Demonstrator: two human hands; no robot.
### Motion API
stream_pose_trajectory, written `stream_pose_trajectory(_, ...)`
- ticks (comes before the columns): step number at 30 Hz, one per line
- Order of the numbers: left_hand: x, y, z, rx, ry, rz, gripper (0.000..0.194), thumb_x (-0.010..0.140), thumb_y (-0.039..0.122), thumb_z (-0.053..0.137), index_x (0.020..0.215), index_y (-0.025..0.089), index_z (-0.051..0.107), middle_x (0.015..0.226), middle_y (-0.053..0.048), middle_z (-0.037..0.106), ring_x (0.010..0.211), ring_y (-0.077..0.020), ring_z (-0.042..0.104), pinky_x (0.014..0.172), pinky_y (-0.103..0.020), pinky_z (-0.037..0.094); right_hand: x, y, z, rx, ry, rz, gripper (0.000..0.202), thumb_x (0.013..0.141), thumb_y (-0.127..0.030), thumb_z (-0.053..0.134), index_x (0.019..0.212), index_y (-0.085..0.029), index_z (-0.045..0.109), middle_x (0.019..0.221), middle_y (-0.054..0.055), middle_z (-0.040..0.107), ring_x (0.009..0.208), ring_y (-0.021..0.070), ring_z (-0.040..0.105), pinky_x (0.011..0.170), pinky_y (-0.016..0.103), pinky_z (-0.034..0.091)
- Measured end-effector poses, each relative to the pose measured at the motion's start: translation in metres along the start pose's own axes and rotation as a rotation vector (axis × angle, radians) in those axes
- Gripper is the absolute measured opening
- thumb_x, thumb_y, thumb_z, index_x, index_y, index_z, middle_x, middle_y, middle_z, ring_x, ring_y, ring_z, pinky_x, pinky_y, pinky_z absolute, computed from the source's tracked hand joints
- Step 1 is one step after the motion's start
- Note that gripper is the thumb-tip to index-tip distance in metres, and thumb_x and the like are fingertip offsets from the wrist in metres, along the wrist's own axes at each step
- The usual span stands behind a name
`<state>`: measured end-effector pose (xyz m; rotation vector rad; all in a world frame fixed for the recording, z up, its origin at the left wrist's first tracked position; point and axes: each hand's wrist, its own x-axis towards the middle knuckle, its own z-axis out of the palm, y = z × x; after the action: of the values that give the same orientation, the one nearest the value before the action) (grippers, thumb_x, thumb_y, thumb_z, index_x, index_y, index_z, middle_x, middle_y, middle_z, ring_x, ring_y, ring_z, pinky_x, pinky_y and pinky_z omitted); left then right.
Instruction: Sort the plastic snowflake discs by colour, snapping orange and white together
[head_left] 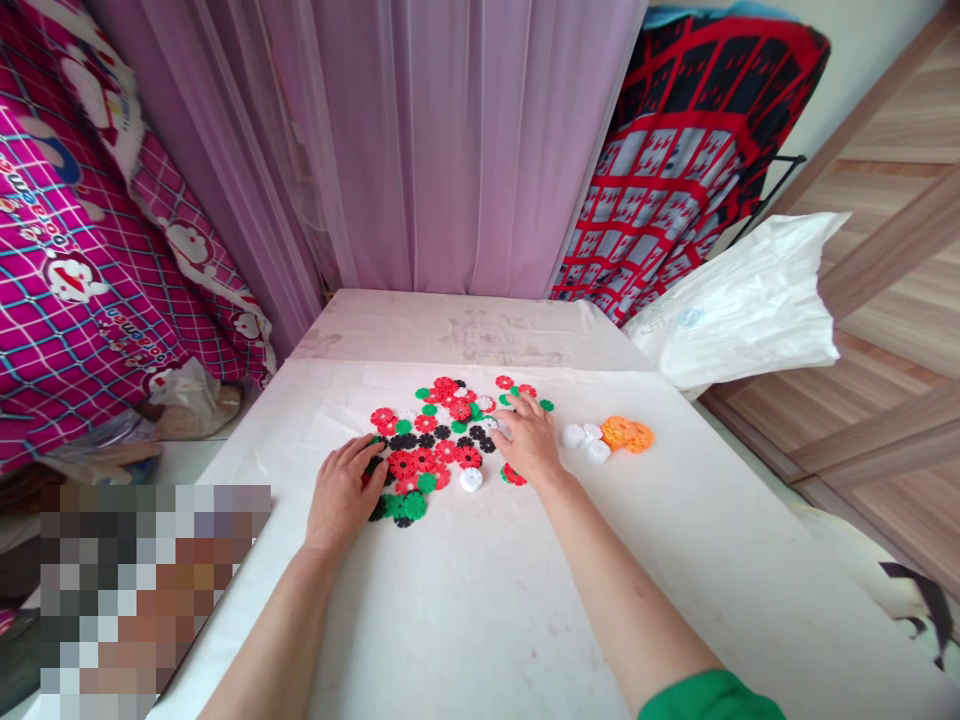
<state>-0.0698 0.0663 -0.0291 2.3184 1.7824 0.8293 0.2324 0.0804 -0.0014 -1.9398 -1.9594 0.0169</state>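
- Head view: the left hand (pixel 343 492) is lying palm down on the white table (pixel 480 600), fingers loosely spread and pointing up-right onto the near-left edge of the pile of flat toothed discs (pixel 435 440), gripping nothing.
- The right hand (pixel 527 437) is resting on the pile's right edge, fingers pointing up-left; whether it is pinching a disc is hidden.
- The pile is spreading widest left to right at mid-table.
- White discs (pixel 586 440) and orange discs (pixel 628 434) are sitting just right of it.
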Motion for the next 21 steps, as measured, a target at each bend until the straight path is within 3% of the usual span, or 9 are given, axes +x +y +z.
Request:
stream_pose_trajectory(6,0.0,-0.002,0.001,-0.009,0.01,0.008,0.042,0.094,0.047,0.044,0.116,0.023,0.07,0.131,-0.01,0.068,0.124,-0.0295,0.059,0.107,-0.05,0.046,0.011,-0.004,0.009,-0.013,-0.059,0.038,0.022,0.083,-0.032,0.066,0.101,-0.025,0.077,0.141,0.011,0.058,0.141,0.0361,0.037,0.11,0.057,0.033)
stream_pose_trajectory(12,0.0,-0.002,0.001,-0.008,0.003,0.003,0.043,0.094,0.047,0.044,0.117,0.022,0.07,0.132,-0.01,0.067,0.125,-0.03,0.059,0.107,-0.051,0.045,0.008,-0.004,0.008,0.083,0.006,0.109,0.017,0.08,-0.025,0.067,0.094,-0.023,0.075,0.135,0.01,0.062,0.138,0.0335,0.042,0.111,0.054,0.034)
stream_pose_trajectory(16,0.0,-0.002,0.001,-0.004,0.0,0.01,0.044,0.095,0.047,0.043,0.117,0.021,0.07,0.132,-0.011,0.067,0.124,-0.0304,0.059,0.108,-0.051,0.045,-0.016,-0.007,-0.004,0.244,0.084,0.094,0.018,0.076,-0.027,0.071,0.094,-0.024,0.073,0.134,0.009,0.063,0.137,0.0314,0.044,0.109,0.051,0.038)
stream_pose_trajectory(21,0.0,-0.001,0.001,0.0,0.007,0.008,0.043,0.094,0.047,0.044,0.117,0.022,0.07,0.131,-0.01,0.067,0.125,-0.0305,0.059,0.108,-0.051,0.045,-0.054,-0.022,-0.012,0.323,0.024,-0.058,0.016,0.074,-0.027,0.074,0.09,-0.026,0.073,0.137,0.007,0.062,0.142,0.0329,0.039,0.11,0.055,0.036)
